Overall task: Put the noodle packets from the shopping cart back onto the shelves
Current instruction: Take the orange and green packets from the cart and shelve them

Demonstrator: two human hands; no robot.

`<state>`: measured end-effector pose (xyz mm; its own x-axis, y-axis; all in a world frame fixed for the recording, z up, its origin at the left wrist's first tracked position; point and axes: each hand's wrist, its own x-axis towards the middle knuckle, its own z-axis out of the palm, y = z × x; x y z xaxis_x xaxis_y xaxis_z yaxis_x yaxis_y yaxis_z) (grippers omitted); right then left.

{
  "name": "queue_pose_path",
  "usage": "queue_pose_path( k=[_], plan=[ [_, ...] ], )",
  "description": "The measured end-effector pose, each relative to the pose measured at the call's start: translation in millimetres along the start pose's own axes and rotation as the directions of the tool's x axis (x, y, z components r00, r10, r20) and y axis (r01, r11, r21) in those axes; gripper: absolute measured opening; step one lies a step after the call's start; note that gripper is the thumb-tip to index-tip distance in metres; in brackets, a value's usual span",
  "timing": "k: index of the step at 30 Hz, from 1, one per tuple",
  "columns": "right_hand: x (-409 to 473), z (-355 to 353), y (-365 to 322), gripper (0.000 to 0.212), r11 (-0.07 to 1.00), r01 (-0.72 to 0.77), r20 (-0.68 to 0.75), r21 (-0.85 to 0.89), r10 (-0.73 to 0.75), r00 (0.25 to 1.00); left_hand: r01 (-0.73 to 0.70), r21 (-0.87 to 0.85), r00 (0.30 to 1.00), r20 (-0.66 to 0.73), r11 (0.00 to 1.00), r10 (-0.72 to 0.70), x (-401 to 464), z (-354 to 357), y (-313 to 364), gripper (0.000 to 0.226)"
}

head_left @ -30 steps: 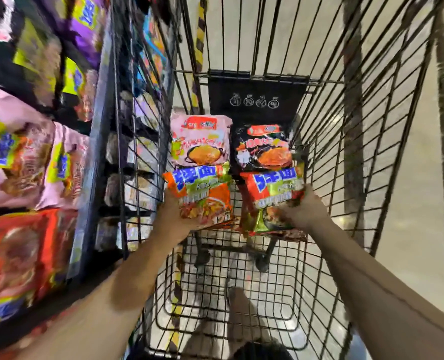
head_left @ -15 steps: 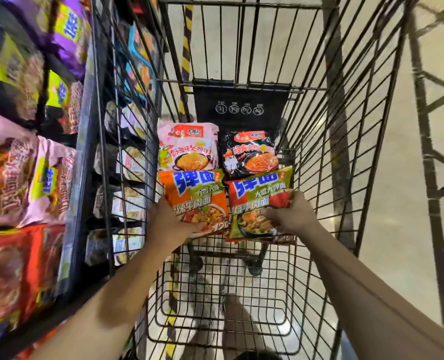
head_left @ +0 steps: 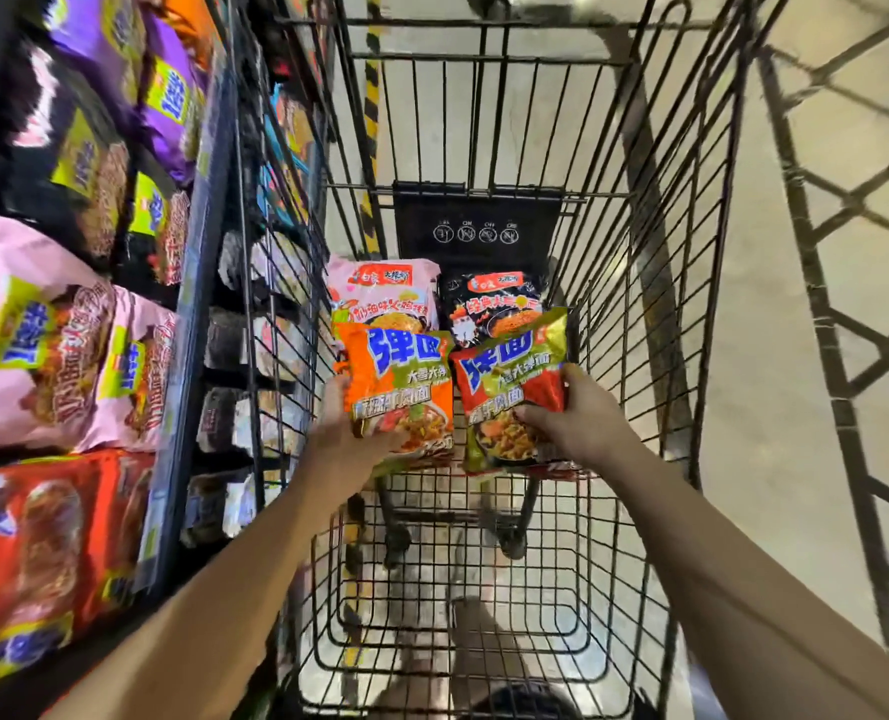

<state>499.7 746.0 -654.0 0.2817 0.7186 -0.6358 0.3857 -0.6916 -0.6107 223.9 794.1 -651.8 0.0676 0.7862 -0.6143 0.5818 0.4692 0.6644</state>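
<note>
Both arms reach forward into the black wire shopping cart (head_left: 655,262), each hand lifting one noodle packet above the cart's floor. The left hand (head_left: 343,433) grips the orange packet (head_left: 400,392) by its near left corner, the thumb curled over the printed front and the remaining fingers hidden behind the wrapper. The right hand (head_left: 577,418) grips the red and green packet (head_left: 510,392) at its near right side, the thumb pressed across the front and the fingers wrapped around the right edge. The two held packets sit side by side, their inner edges just touching or nearly so; which cannot be told. Farther away in the cart, a pink packet (head_left: 380,288) lies on the left and a black packet (head_left: 494,298) on the right, each partly covered by the held packet nearer the camera. Along the left side run the shelves (head_left: 192,283), stocked with purple, pink and red noodle packs.
</note>
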Motion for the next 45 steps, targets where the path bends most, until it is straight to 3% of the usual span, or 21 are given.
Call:
queue_pose_path(
  k=[4, 9, 14, 19, 27, 36, 45],
  plan=[
    [-37, -30, -27, 0.059, 0.995, 0.09, -0.049, 0.047, -0.088, 0.995, -0.042, -0.178, 0.997, 0.051, 0.983, 0.052, -27, -30, 27, 0.103],
    [-103, -73, -74, 0.062, 0.965, 0.222, -0.139, 0.137, -0.203, 0.969, -0.286, -0.111, 0.958, -0.033, 0.952, 0.284, -83, -68, 73, 0.078],
    [-179, -113, -119, 0.055, 0.916, 0.349, -0.243, 0.199, -0.298, 0.923, -0.404, -0.178, 0.914, -0.098, 0.897, 0.392, -134, -108, 125, 0.083],
    [-253, -153, -157, 0.067, 0.866, 0.449, -0.314, 0.222, -0.372, 0.873, -0.489, -0.215, 0.872, -0.093, 0.846, 0.48, -182, -148, 168, 0.103],
    [-339, -207, -190, 0.062, 0.791, 0.576, -0.38, 0.206, -0.477, 0.792, -0.678, -0.165, 0.735, -0.113, 0.716, 0.669, -267, -175, 238, 0.087],
    [-399, -270, -204, 0.065, 0.659, 0.719, -0.347, 0.22, -0.636, 0.689, -0.746, -0.197, 0.666, -0.247, 0.637, 0.704, -352, -179, 280, 0.093],
    [-440, -295, -210, 0.061, 0.568, 0.786, -0.213, 0.244, -0.759, 0.615, -0.744, -0.077, 0.617, -0.461, 0.664, 0.638, -468, -149, 268, 0.085]
  ],
)
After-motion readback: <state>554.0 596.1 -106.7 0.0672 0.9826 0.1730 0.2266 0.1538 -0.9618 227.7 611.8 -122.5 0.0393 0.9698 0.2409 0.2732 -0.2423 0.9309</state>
